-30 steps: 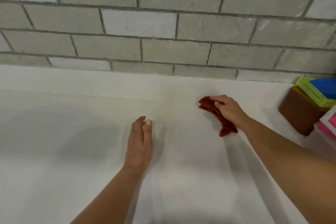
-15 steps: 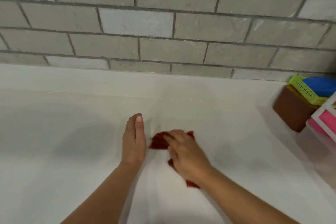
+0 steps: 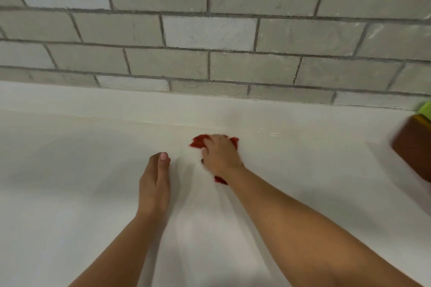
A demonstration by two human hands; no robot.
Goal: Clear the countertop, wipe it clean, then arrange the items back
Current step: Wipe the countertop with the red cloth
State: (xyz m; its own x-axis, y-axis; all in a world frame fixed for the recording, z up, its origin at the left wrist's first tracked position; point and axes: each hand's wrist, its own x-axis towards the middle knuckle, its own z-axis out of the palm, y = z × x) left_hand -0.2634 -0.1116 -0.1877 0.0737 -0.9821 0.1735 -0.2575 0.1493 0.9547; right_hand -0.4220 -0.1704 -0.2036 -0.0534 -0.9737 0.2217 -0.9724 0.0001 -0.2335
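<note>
- We look down from a head-worn camera onto a white tabletop (image 3: 70, 170) that runs back to a wall of grey tiles (image 3: 210, 37).
- The right hand (image 3: 220, 155) is toward the back edge of the tabletop, about midway along it. Its fingers are curled over a bunched red cloth (image 3: 199, 141) and press it onto the surface. Bits of cloth show past the fingertips and under the wrist.
- The left hand (image 3: 155, 184) rests on the tabletop near the right hand, closer to the front edge. Its fingers are straight and together, and it holds nothing. We take it to be steadying the body.
- At the right edge of the tabletop we see part of a brown box (image 3: 412, 154) with a sliver of green basket (image 3: 426, 110) above it. Both are cut off by the frame and slightly blurred.
- We judge the step in hand to be the wiping. Clearing looks done on the stretch in view, and putting the items back has not yet begun.
- The next move, we think, calls for a firm, flat press on the cloth and overlapping sweeps. These should reach the strip along the back edge below the tiles and the area toward the brown box.
- A sweep toward the right edge could knock the box. We cannot tell whether it stands on the part to be wiped.
</note>
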